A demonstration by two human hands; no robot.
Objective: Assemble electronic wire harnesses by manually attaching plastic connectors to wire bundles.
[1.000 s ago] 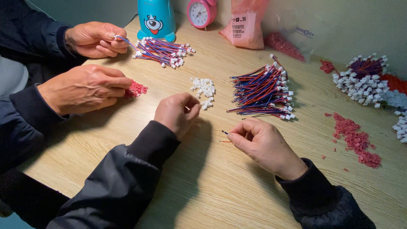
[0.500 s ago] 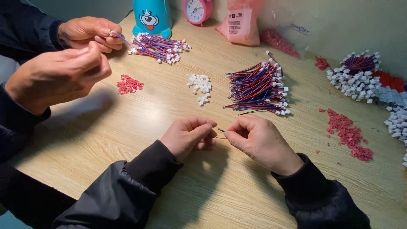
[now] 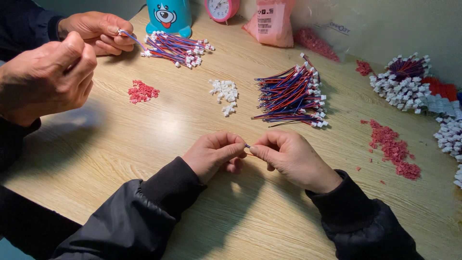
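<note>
My left hand (image 3: 215, 153) and my right hand (image 3: 290, 157) meet fingertip to fingertip low over the wooden table (image 3: 144, 144). Between them they pinch a short thin wire (image 3: 247, 146), of which only a small dark stretch shows; the rest is hidden by my fingers. A pile of red and blue wires with white connectors (image 3: 293, 93) lies just beyond my hands. A small heap of loose white connectors (image 3: 224, 91) lies to its left.
A co-worker's two hands (image 3: 48, 77) work at the left, one holding a wire from another bundle (image 3: 175, 48). Red bits lie in a small heap (image 3: 142, 91) and a scatter (image 3: 394, 149). A blue cup (image 3: 169, 17), pink clock (image 3: 222, 8), pink bag (image 3: 272, 24) stand behind.
My left hand came back from the white connectors and closed against my right hand on the wire. The co-worker's near hand rose off the table.
</note>
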